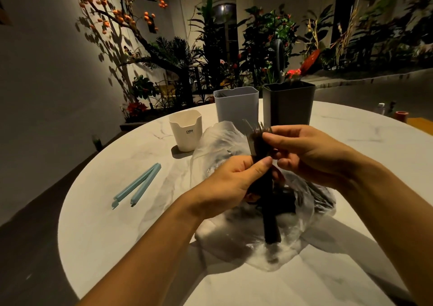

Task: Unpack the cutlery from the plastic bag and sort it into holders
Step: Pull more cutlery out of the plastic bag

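Observation:
A bundle of black plastic forks (269, 202) stands upright above a crumpled clear plastic bag (218, 141) in the middle of the table. My left hand (232, 181) grips the bundle around its handles. My right hand (311, 153) pinches the fork heads near the top, where the tines stick out. More dark cutlery (311, 198) lies inside the bag behind my hands. Three holders stand at the far side: a small cream one (186, 130), a taller pale blue one (235, 105) and a tall black one (289, 104).
A light blue bag clip (138, 186) lies open on the round white marble table (117, 223) to the left of the bag. A small red object (401, 115) and a bottle (380, 107) sit at the far right edge. Plants stand beyond the table.

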Demonstrator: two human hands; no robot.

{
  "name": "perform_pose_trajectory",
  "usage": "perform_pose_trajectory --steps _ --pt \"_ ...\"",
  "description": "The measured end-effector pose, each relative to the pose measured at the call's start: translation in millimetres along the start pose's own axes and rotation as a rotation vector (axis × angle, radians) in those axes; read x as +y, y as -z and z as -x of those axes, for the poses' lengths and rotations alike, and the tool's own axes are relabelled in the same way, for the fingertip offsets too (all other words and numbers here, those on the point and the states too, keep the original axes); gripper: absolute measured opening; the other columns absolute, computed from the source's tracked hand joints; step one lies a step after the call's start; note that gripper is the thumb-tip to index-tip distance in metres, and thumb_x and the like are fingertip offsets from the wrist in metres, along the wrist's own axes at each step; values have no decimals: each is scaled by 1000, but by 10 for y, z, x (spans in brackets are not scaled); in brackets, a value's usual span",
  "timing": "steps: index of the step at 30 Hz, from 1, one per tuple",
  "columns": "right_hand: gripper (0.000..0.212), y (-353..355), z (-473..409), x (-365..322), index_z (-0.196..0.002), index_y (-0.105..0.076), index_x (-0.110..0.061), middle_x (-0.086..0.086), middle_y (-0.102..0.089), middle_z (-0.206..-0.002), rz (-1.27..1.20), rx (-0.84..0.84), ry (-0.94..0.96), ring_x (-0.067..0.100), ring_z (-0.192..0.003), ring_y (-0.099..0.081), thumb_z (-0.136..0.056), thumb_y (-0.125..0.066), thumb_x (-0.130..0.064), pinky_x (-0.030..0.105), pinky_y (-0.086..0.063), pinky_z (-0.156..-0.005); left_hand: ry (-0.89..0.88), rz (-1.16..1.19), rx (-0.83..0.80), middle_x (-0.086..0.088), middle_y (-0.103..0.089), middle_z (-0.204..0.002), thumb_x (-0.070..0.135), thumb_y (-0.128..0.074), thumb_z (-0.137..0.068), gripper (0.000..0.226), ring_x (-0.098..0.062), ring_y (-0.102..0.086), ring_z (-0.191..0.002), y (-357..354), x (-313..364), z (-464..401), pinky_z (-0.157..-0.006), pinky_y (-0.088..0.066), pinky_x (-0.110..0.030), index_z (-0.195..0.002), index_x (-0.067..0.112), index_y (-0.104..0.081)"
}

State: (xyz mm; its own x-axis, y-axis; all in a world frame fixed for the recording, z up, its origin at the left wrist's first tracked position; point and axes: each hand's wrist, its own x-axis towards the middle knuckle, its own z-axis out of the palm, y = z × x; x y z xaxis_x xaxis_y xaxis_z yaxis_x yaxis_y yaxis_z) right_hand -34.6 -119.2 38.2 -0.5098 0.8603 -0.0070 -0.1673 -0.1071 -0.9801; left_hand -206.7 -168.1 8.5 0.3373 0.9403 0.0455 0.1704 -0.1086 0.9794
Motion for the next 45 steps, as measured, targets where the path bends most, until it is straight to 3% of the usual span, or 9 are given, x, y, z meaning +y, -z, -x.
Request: perform_pose_trajectory --steps 8,13,16,21,23,29,33,37,45 --pt "28 -111 -21 -384 -95 -68 -3 8 -68 -77 -37 96 126 11 -59 -65 -70 -71 -15 17 -53 -50 -133 -30 198 4 -78 -86 36 -56 -93 32 -8 -72 -76 62 316 -90 -62 -54 -19 -97 8 -71" --pt "18 -249 -104 -665 -91 -68 -7 4 -70 -73 1 96 207 10 -63 -67 -74 -71 -14 18 -56 -56 -191 -56 281 -18 -75 -94 28 -56 -99 36 -29 -58 -76 237 522 -219 -56 -42 -25 -103 -4 -70" --pt "9 -291 -164 -833 -90 -67 -12 0 -72 -74 121 86 250 10 -68 -68 -81 -68 -11 20 -57 -62 -190 -79 232 -26 -65 -86 29 -50 -103 35 -18 -48 -62 377 641 -317 -50 -36 -20 -98 2 -72" --pt "8 -330 -354 -1081 -96 -67 -12 2 -72 -83 278 136 336 10 -75 -69 -89 -66 -7 19 -54 -63 -227 -181 216 10 -68 -67 26 -38 -108 40 -1 -57 -55 594 850 -518 -52 -41 -15 -106 -2 -66" --pt "8 -348 -469 -1187 -96 -67 -10 7 -72 -90 306 145 348 14 -81 -70 -91 -63 -6 19 -56 -65 -255 -315 245 14 -64 -63 26 -41 -107 36 3 -55 -52 691 970 -612 -53 -41 -13 -106 0 -66" --pt "9 -296 -882 -1410 -100 -66 -10 15 -69 -106 394 182 347 24 -95 -72 -94 -62 -5 28 -60 -79 -315 -453 291 -15 -61 -82 25 -49 -105 28 -9 -50 -63 971 1177 -978 -60 -44 -23 -108 5 -68" --pt "10 -200 -1138 -1531 -100 -64 -9 14 -69 -103 339 230 428 21 -94 -72 -94 -61 -3 25 -60 -76 -350 -440 353 -6 -53 -73 25 -47 -106 27 -12 -49 -61 1131 1190 -1247 -59 -48 -25 -102 6 -66" --pt "9 -78 -1442 -1596 -101 -63 -7 15 -67 -106 349 350 488 20 -94 -70 -94 -61 -2 24 -59 -73 -368 -427 535 5 -59 -76 26 -51 -105 26 -5 -60 -69 1361 1158 -1477 -76 -59 -30 -104 11 -71" --pt "7 199 -2177 -1196 -95 -66 -14 10 -70 -96 688 475 397 22 -90 -70 -90 -70 -11 35 -60 -80 -330 -449 584 -7 -67 -82 21 -61 -100 16 -14 -62 -71 1610 993 -1681 -59 -49 -17 -102 8 -69"
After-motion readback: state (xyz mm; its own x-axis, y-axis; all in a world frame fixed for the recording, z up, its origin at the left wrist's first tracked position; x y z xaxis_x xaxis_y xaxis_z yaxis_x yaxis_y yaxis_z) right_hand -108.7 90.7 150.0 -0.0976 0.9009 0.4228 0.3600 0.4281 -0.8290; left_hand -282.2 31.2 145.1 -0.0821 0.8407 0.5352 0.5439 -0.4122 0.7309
